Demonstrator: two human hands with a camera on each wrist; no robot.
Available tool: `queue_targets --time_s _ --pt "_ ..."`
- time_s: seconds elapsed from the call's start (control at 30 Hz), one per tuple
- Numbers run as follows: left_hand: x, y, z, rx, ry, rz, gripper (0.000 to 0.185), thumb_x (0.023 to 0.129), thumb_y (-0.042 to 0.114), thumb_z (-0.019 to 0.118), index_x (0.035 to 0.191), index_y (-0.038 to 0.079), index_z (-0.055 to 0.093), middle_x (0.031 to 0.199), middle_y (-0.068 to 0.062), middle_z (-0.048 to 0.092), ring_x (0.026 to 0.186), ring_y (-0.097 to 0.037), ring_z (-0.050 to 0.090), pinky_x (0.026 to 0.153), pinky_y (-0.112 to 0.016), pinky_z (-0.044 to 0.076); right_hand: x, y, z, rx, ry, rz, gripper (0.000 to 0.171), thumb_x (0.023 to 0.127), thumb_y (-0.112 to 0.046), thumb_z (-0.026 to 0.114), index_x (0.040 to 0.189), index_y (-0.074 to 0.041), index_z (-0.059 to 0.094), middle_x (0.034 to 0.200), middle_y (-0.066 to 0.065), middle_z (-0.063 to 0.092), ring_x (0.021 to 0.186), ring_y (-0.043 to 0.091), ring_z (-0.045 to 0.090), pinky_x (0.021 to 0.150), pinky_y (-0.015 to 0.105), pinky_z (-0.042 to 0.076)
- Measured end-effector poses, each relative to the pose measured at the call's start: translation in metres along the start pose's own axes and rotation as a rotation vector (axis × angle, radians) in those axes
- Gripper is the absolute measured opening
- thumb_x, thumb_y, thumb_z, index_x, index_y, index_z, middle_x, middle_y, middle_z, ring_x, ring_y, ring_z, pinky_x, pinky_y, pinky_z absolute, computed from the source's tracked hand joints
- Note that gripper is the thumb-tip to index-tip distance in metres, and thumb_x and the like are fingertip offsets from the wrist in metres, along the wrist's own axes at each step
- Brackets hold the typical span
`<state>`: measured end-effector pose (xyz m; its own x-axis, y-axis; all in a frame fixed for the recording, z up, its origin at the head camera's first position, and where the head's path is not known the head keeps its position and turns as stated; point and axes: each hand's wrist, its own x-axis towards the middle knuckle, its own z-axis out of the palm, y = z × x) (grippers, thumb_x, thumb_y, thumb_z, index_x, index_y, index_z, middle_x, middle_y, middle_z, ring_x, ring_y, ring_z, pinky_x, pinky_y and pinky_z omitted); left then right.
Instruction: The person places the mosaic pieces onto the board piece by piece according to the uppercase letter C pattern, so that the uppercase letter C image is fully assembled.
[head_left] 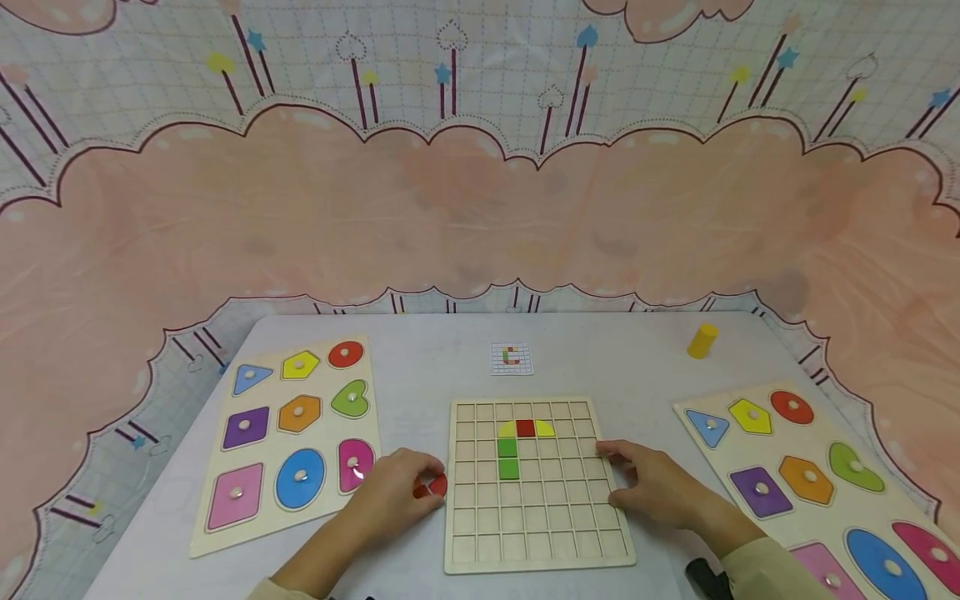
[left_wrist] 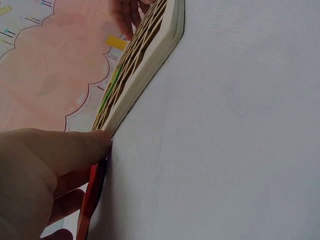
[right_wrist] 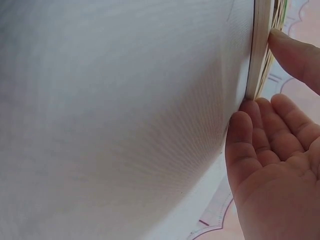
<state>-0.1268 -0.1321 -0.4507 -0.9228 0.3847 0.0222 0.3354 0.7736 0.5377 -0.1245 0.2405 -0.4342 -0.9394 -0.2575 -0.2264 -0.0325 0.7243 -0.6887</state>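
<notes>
A wooden grid board lies at the table's middle. It holds a red square flanked by two yellow quarter-rounds, with two green squares below the left one. My left hand pinches a red piece against the table just off the board's left edge; the left wrist view shows the thumb over that red piece beside the board. My right hand rests on the board's right edge. Its relaxed fingers touch the board's side, and the thumb lies on top.
Two shape puzzle boards lie flat, one to the left and one to the right. A small pattern card sits behind the grid board, a yellow cylinder at the back right. A black object lies by my right sleeve.
</notes>
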Motion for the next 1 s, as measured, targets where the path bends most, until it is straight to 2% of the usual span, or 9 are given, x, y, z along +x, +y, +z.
queue_targets --time_s 0.3,0.6,0.8,1.0 --pt "0.0009 0.0003 0.0 -0.044 -0.001 0.0 0.03 0.081 0.012 0.083 0.108 0.01 0.071 0.094 0.005 0.059 0.086 -0.012 0.053 0.072 -0.025 0.053 0.0007 0.0016 0.0004 0.017 -0.004 -0.002 0.066 0.079 -0.01 0.083 0.139 -0.007 0.056 0.13 0.007 0.061 0.119 0.03 0.055 0.101 0.05 0.045" --pt "0.0041 -0.0015 0.0012 -0.046 0.021 -0.013 0.029 0.081 0.004 0.08 0.109 0.009 0.072 0.1 0.0 0.064 0.091 -0.016 0.057 0.079 -0.034 0.056 0.0014 0.003 0.0003 0.015 -0.003 -0.007 0.067 0.079 -0.011 0.084 0.139 -0.007 0.055 0.132 0.008 0.061 0.121 0.031 0.055 0.101 0.05 0.045" --pt "0.007 -0.0025 0.0021 0.001 0.073 -0.013 0.029 0.081 0.013 0.083 0.108 0.009 0.073 0.094 0.005 0.063 0.084 -0.011 0.053 0.071 -0.026 0.053 0.0017 0.0024 0.0 0.018 -0.001 0.001 0.067 0.079 -0.011 0.084 0.139 -0.007 0.055 0.132 0.008 0.061 0.121 0.03 0.055 0.101 0.05 0.045" --pt "0.0095 -0.0025 0.0036 0.044 0.116 -0.058 0.029 0.078 0.02 0.086 0.103 0.011 0.073 0.091 0.006 0.064 0.083 -0.01 0.052 0.071 -0.028 0.052 0.0012 0.0023 0.0 0.022 -0.004 -0.005 0.067 0.079 -0.011 0.084 0.139 -0.007 0.055 0.132 0.008 0.06 0.12 0.03 0.055 0.1 0.05 0.046"
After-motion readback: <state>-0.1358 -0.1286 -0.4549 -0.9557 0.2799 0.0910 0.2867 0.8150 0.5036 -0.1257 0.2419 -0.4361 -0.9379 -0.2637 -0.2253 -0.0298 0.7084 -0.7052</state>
